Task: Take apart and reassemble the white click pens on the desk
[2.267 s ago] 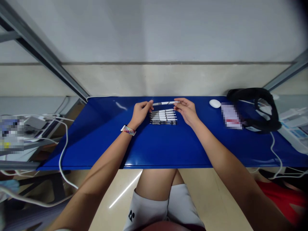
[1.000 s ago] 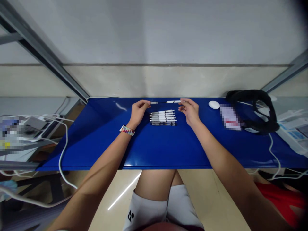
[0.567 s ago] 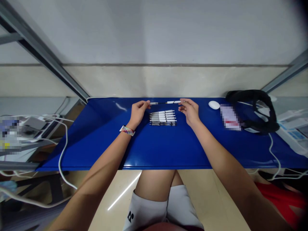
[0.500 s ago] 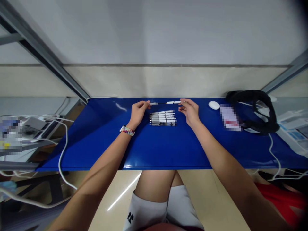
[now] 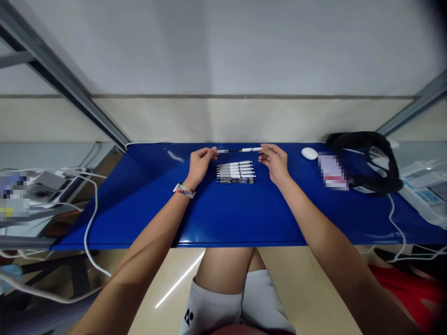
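Above a row of pens, my left hand (image 5: 200, 164) pinches the grey front part of a pen (image 5: 221, 151). My right hand (image 5: 275, 162) grips the white barrel (image 5: 250, 149) of the same pen at its other end. A thin dark refill (image 5: 235, 150) shows between the two parts, which stand apart in one line. Several white and grey pens (image 5: 235, 172) lie side by side on the blue table (image 5: 237, 214), between and just below my hands, with their tips to the left.
Right of my right hand lie a white oval object (image 5: 309, 153), a blurred pink packet (image 5: 332, 171) and a black headset-like strap (image 5: 391, 163). White cables (image 5: 91, 223) hang at the left edge. A wall (image 5: 226, 118) stands behind the table.
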Demonstrator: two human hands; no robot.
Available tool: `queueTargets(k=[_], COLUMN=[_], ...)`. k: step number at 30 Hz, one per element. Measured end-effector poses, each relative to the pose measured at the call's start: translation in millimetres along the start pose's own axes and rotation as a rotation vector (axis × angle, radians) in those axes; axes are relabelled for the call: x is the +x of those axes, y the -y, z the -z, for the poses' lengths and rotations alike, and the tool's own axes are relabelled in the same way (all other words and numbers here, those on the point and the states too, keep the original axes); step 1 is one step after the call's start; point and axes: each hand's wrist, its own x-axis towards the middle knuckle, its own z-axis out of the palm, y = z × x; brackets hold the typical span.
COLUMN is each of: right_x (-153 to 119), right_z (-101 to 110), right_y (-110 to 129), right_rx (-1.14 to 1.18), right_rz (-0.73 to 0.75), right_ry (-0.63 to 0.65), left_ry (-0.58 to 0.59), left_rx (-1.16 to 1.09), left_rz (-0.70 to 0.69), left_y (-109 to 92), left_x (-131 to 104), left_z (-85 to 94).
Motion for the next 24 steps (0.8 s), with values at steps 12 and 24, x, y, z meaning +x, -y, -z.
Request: queueTargets(k=[12, 24], right_x=[0.3, -2.4], right_z=[0.1, -1.5], right_y=[-1.8, -0.9], right_rx=[-0.022, -0.014], right_rz=[0.020, 0.027], right_ry=[0.004, -0.007], left_ry=[-0.015, -0.010], left_rx=[0.016, 0.015], left_rz=[0.008, 0.019], left_y=[-1.8, 0.6], left_x=[-0.5, 0.7], left_z=[0.0, -0.8])
